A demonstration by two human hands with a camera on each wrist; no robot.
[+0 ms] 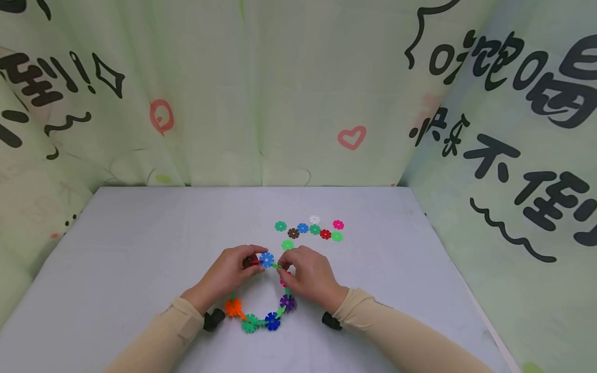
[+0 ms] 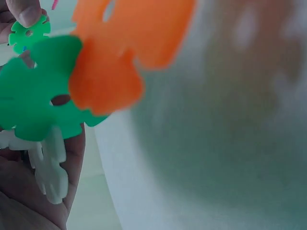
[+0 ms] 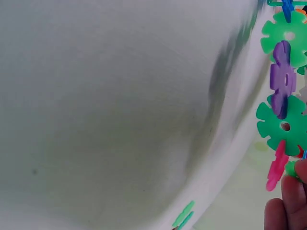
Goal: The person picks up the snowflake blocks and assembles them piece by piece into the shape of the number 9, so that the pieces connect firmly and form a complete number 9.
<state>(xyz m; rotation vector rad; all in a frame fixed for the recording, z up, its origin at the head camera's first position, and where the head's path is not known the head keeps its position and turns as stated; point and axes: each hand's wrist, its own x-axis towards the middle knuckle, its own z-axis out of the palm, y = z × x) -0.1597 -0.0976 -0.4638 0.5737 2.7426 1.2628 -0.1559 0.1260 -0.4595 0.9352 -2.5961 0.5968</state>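
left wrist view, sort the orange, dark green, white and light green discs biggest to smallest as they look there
1. Orange disc and dark green disc: both cropped, order unsure
2. White disc, seen nearly edge-on
3. Light green disc
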